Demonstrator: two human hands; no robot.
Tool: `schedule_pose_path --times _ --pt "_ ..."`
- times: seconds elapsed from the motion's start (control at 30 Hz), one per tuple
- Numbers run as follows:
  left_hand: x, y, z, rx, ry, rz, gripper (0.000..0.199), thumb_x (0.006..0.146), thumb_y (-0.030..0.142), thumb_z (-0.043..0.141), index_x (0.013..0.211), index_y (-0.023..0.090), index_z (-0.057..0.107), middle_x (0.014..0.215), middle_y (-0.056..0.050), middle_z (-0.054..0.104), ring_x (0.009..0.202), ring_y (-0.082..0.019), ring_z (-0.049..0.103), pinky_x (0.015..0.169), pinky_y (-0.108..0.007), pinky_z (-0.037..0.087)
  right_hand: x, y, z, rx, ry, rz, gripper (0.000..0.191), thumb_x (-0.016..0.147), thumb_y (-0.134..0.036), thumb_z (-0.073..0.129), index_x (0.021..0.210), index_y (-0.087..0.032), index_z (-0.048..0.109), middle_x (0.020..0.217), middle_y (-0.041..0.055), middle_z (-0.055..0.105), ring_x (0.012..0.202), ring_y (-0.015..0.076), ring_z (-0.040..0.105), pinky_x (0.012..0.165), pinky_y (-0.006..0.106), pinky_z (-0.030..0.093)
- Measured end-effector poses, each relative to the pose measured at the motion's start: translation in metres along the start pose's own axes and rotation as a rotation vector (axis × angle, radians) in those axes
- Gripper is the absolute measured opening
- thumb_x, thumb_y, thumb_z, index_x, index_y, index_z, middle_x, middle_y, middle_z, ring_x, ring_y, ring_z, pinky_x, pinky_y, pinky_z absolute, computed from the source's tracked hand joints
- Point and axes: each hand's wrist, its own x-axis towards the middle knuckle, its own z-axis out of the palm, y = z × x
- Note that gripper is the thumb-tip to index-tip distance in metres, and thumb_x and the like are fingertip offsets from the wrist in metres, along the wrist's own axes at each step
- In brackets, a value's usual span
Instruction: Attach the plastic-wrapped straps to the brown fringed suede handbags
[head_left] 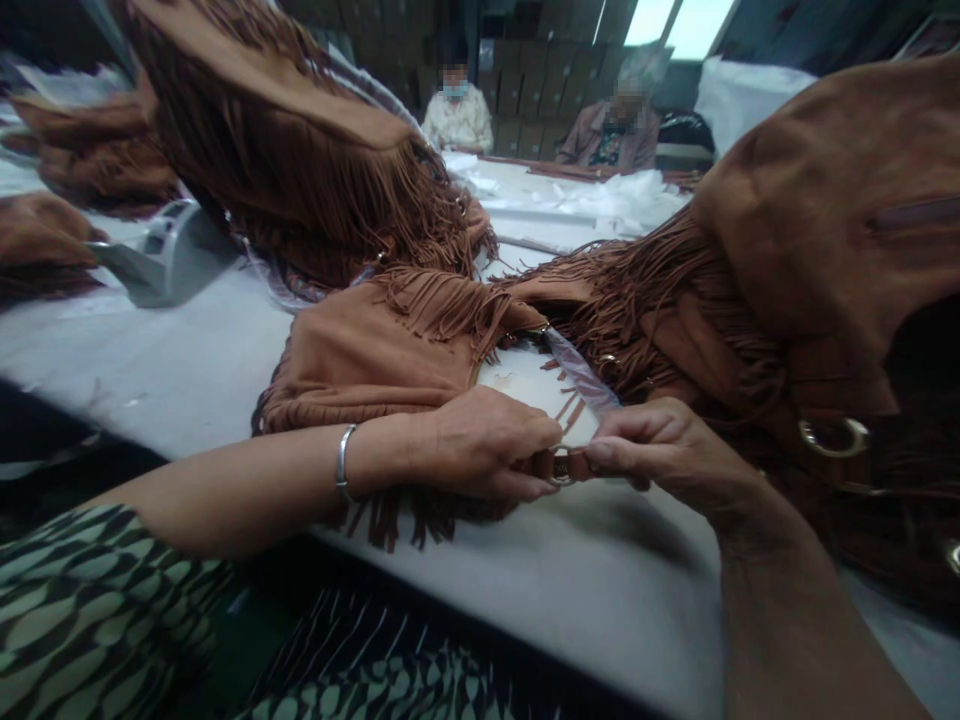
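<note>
A brown suede bag (360,345) with fringes lies on the table in front of me. Between my hands is a short brown leather strap (576,464) with a metal ring around it. My left hand (487,445), with a silver bangle at the wrist, pinches the strap's left end. On the right end, the thumb and fingers of my right hand (660,450) are closed. A plastic-wrapped strap (581,370) runs from the bag's metal fitting down toward my right hand. Parts of the fingers on both hands are hidden.
Large fringed brown bags stand at the back left (300,130) and along the right (817,200). A grey tape dispenser (169,255) sits at left on the pale table (600,600). Two people (457,118) sit across the table, near white wrapping (637,200).
</note>
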Motion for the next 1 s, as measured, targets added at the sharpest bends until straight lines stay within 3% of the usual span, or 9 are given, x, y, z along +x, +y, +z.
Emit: schedule_pose_path --times 0.13,0.2,0.3,0.43,0.57,0.63,0.73,0.87,1.0 --pt "-0.017 0.018 -0.009 0.209 -0.052 -0.062 0.063 0.078 0.062 0.061 0.114 0.012 0.048 0.102 -0.009 0.059 0.092 -0.024 0.054 0.081 -0.033 0.039 -0.001 0.002 -0.005 0.02 0.362 -0.114 0.04 0.078 -0.053 0.062 0.074 -0.013 0.068 0.065 0.0044 0.064 0.057 0.0116 0.054 0.052 0.021 0.04" --pt "-0.029 0.022 -0.013 0.32 -0.064 -0.142 0.074 0.073 0.063 0.066 0.119 0.01 0.044 0.108 -0.012 0.056 0.1 -0.027 0.051 0.088 -0.038 0.037 0.0 0.005 -0.01 -0.092 0.54 -0.121 0.04 0.079 -0.053 0.059 0.076 -0.014 0.068 0.068 0.0054 0.066 0.059 0.0134 0.056 0.053 0.022 0.041" --pt "-0.04 0.022 -0.012 0.39 -0.108 -0.201 0.044 0.079 0.048 0.067 0.102 0.014 0.051 0.097 -0.007 0.057 0.091 -0.024 0.054 0.082 -0.037 0.04 0.004 0.013 -0.014 -0.503 0.551 0.044 0.036 0.081 -0.051 0.055 0.08 -0.017 0.069 0.073 0.0048 0.067 0.065 0.0171 0.059 0.054 0.025 0.04" --pt "-0.039 0.021 0.003 0.438 -0.093 -0.127 0.016 0.088 0.03 0.056 0.088 0.016 0.05 0.084 -0.004 0.057 0.074 -0.021 0.054 0.064 -0.035 0.044 0.009 0.019 -0.007 -1.014 0.631 0.225 0.043 0.082 -0.048 0.055 0.116 -0.023 0.062 0.11 0.008 0.065 0.098 0.0267 0.059 0.066 0.032 0.044" --pt "-0.039 0.027 0.014 0.471 -0.053 0.0 0.006 0.09 0.021 0.048 0.087 0.016 0.049 0.078 -0.003 0.056 0.066 -0.02 0.054 0.052 -0.034 0.044 0.009 0.019 -0.003 -1.254 0.552 0.267 0.027 0.08 -0.032 0.059 0.102 -0.019 0.067 0.101 0.0103 0.063 0.101 0.0299 0.055 0.075 0.037 0.044" --pt "-0.044 0.029 0.012 0.481 -0.057 0.061 0.008 0.089 0.023 0.048 0.086 0.015 0.049 0.076 -0.003 0.056 0.063 -0.019 0.054 0.047 -0.033 0.042 0.007 0.017 -0.006 -1.18 0.554 0.27 0.021 0.081 -0.032 0.057 0.095 -0.021 0.069 0.097 0.009 0.064 0.097 0.0287 0.057 0.076 0.038 0.044" --pt "-0.051 0.028 -0.002 0.546 0.02 0.126 0.014 0.091 0.02 0.042 0.08 0.015 0.049 0.07 -0.003 0.053 0.057 -0.018 0.051 0.042 -0.032 0.04 0.005 0.014 -0.016 -0.835 0.704 0.248 0.026 0.082 -0.042 0.053 0.089 -0.023 0.07 0.095 0.0061 0.068 0.09 0.0263 0.062 0.073 0.037 0.044" --pt "-0.056 0.023 -0.042 0.688 0.291 0.19 0.026 0.094 0.015 0.031 0.072 0.016 0.046 0.06 -0.001 0.048 0.051 -0.015 0.046 0.042 -0.027 0.035 0.004 0.014 -0.026 -0.189 0.84 0.135 0.035 0.072 -0.05 0.06 0.081 -0.018 0.07 0.079 0.0075 0.07 0.073 0.0222 0.064 0.065 0.033 0.047" --pt "-0.057 0.016 -0.089 0.784 0.342 0.293 0.03 0.093 0.01 0.028 0.069 0.016 0.044 0.06 -0.001 0.049 0.055 -0.014 0.047 0.05 -0.027 0.038 0.003 0.016 -0.03 0.318 0.894 0.135 0.034 0.069 -0.048 0.065 0.084 -0.018 0.07 0.082 0.0096 0.071 0.067 0.0182 0.065 0.06 0.029 0.052"
